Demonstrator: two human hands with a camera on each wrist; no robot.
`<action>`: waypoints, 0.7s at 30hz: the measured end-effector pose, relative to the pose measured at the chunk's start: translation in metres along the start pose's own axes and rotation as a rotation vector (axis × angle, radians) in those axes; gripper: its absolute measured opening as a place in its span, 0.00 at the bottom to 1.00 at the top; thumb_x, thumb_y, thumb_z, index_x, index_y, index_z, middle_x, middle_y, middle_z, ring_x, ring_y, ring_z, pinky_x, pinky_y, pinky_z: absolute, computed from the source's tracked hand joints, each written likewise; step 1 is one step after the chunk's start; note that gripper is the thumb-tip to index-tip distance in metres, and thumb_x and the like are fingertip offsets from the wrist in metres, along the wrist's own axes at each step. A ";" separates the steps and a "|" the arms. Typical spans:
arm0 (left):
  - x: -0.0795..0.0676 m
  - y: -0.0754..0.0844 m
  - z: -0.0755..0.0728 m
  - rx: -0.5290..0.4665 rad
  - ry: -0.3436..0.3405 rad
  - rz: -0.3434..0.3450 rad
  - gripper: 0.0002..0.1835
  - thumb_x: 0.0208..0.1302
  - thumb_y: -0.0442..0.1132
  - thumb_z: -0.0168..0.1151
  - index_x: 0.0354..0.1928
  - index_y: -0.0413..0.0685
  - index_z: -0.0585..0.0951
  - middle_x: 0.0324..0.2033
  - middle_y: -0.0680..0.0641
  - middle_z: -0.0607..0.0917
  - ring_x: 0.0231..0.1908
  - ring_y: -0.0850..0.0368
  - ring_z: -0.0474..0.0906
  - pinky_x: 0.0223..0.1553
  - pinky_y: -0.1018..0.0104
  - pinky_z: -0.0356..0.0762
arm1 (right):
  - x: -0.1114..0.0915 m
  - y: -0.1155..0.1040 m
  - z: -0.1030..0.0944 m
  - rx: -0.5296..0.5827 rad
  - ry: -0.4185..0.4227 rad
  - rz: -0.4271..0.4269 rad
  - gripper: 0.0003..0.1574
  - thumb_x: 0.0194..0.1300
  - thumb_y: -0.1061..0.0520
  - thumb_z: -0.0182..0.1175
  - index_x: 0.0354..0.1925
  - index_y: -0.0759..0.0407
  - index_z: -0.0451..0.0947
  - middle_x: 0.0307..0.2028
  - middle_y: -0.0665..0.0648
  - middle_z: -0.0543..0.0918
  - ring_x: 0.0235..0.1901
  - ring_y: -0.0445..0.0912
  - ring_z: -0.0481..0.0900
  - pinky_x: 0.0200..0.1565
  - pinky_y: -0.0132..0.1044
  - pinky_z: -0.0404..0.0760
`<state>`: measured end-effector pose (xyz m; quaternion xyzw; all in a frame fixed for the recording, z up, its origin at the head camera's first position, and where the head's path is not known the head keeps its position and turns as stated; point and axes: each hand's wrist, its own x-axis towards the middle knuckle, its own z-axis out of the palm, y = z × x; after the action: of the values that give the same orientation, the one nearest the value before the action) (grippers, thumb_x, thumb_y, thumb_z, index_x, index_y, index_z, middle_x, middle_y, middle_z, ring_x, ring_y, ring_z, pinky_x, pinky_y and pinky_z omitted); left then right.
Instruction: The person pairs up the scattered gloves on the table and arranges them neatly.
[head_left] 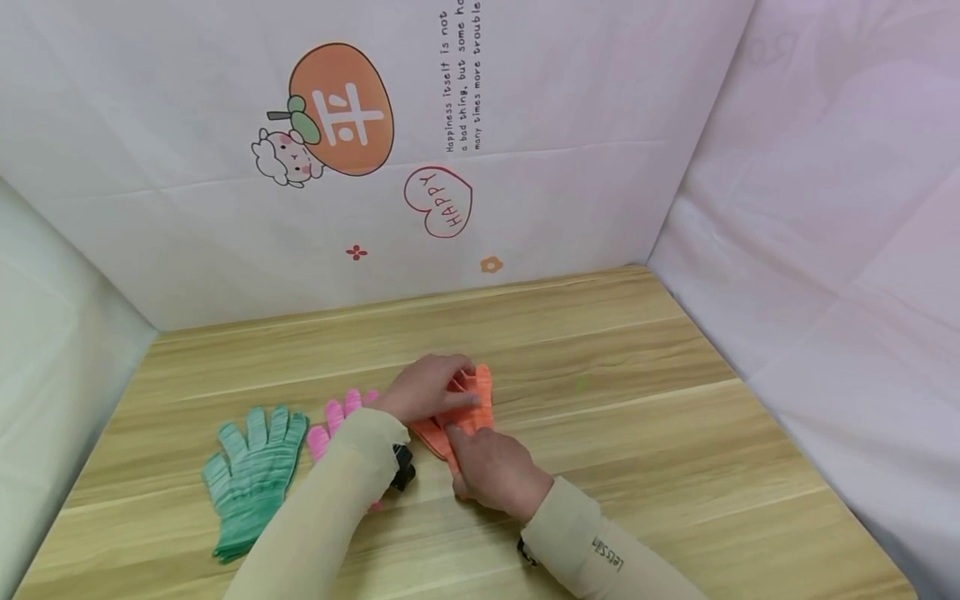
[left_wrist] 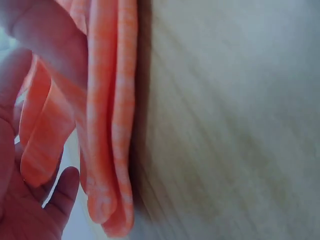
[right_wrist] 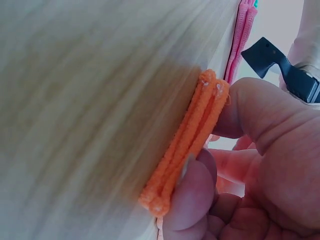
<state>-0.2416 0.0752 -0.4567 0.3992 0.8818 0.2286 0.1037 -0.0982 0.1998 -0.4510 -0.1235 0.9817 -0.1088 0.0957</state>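
Note:
A pair of orange knit gloves point(head_left: 484, 403) lies stacked on the wooden table, fingers pointing away. My left hand point(head_left: 429, 390) reaches over from the left, its thumb on the top glove and its fingers arched around the glove fingers. In the left wrist view, loose orange glove fingers point(left_wrist: 42, 145) hang between the thumb and the other fingers, while lower ones point(left_wrist: 122, 125) stay close over the tabletop. Near the cuff point(right_wrist: 185, 150), my right hand point(head_left: 497, 471) holds the layered edge with thumb and curled fingers.
Pink gloves point(head_left: 335, 417) lie just left of the orange pair, partly hidden under my left forearm. Green gloves point(head_left: 258, 471) lie further left. A white printed cloth wall point(head_left: 555, 208) stands behind the table point(head_left: 637, 400), with white cloth at both sides.

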 end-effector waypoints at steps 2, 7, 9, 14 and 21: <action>-0.002 -0.002 -0.002 -0.026 -0.013 -0.025 0.20 0.69 0.50 0.71 0.59 0.55 0.81 0.47 0.54 0.88 0.48 0.58 0.83 0.53 0.59 0.81 | 0.000 0.000 0.000 -0.005 0.013 -0.013 0.35 0.59 0.57 0.68 0.64 0.56 0.71 0.21 0.52 0.72 0.19 0.43 0.70 0.20 0.39 0.72; -0.003 -0.005 -0.004 -0.130 0.052 -0.127 0.19 0.73 0.44 0.66 0.63 0.53 0.79 0.49 0.51 0.86 0.49 0.55 0.82 0.52 0.55 0.81 | -0.001 0.001 0.000 0.016 0.002 -0.018 0.35 0.58 0.59 0.68 0.64 0.58 0.72 0.20 0.51 0.71 0.21 0.44 0.70 0.22 0.39 0.71; -0.002 -0.006 -0.003 -0.162 0.086 -0.158 0.21 0.75 0.44 0.65 0.66 0.52 0.77 0.50 0.49 0.86 0.49 0.54 0.82 0.52 0.54 0.81 | -0.001 0.001 0.000 0.025 -0.008 -0.015 0.36 0.58 0.59 0.68 0.65 0.58 0.71 0.20 0.51 0.71 0.22 0.44 0.69 0.23 0.39 0.71; 0.000 -0.006 0.002 -0.120 0.132 -0.177 0.24 0.75 0.43 0.63 0.69 0.47 0.75 0.51 0.46 0.87 0.52 0.51 0.84 0.52 0.53 0.82 | -0.001 0.001 0.000 0.031 -0.006 -0.011 0.36 0.57 0.60 0.67 0.64 0.58 0.71 0.21 0.52 0.71 0.22 0.44 0.69 0.22 0.39 0.70; 0.000 0.003 0.002 0.008 0.238 -0.134 0.20 0.74 0.42 0.65 0.64 0.45 0.79 0.55 0.44 0.84 0.51 0.49 0.84 0.53 0.52 0.83 | -0.001 0.001 0.001 0.026 0.007 -0.015 0.35 0.58 0.59 0.67 0.63 0.58 0.71 0.21 0.52 0.71 0.21 0.44 0.70 0.21 0.39 0.70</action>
<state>-0.2390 0.0775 -0.4576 0.3099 0.9135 0.2634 0.0118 -0.0976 0.2006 -0.4518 -0.1292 0.9796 -0.1226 0.0929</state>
